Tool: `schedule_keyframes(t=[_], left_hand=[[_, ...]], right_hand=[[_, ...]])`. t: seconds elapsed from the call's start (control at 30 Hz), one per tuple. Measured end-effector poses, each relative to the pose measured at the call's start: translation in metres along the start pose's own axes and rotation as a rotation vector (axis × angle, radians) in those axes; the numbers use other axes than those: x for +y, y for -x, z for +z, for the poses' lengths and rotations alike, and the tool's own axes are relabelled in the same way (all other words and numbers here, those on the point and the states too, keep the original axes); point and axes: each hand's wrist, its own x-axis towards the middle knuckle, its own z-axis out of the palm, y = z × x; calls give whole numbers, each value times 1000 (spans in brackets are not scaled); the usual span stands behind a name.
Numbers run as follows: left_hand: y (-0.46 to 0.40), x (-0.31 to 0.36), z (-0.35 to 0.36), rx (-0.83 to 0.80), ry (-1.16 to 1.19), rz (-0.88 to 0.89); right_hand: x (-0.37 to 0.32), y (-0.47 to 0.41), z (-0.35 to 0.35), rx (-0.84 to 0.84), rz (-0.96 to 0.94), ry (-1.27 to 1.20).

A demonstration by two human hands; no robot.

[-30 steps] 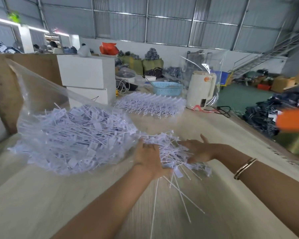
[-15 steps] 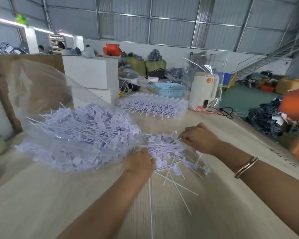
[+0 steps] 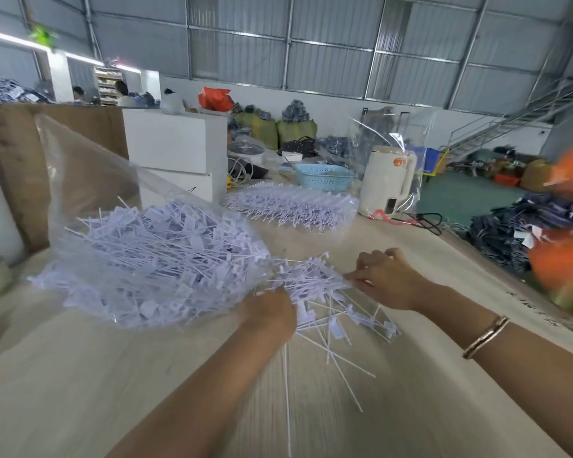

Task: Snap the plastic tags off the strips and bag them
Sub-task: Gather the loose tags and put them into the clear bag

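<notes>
Warehouse or garment-packing workshop: corrugated metal walls [image 3: 328,57] and roof on steel framing, metal staircase [image 3: 510,123] far right. Long wooden worktable [image 3: 113,375] in front, with stuffed green sacks [image 3: 278,130], piled dark clothing with tags [image 3: 510,233] at right, cartons and crates [image 3: 506,176] on a green floor far right. People [image 3: 123,94] working at far left near shelving [image 3: 108,84], white cabinet [image 3: 176,140] mid-left, blue plastic basket [image 3: 323,175] and white kettle [image 3: 386,181] on the table's far end.
</notes>
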Motion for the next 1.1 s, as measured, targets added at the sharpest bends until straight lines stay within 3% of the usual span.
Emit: schedule_keyframes(t=[0.17, 0.37, 0.43, 0.6, 0.8, 0.87, 0.93, 1.1], left_hand=[[3, -9, 2, -24, 145, -30], [1, -7, 8, -111, -88, -80], [0, -2, 11, -88, -2, -80], [-5, -5, 18, 20, 478, -88], [-21, -4, 24, -15, 765, -55], [-22, 1, 25, -31, 752, -41], [-23, 3, 29, -11, 778, -18], [-27, 5, 32, -83, 1131, 64]], right_hand=[[-1, -25, -2, -157, 300, -431], [-37, -60, 15, -612, 395, -649], [-47, -69, 18, -603, 465, -700], [-53, -73, 30, -465, 611, -843], [-62, -73, 11, -569, 480, -722], [-70, -77, 5, -586, 426, -690], [-76, -77, 1, -643, 417, -865], [-81, -78, 5, -590, 560, -1330]])
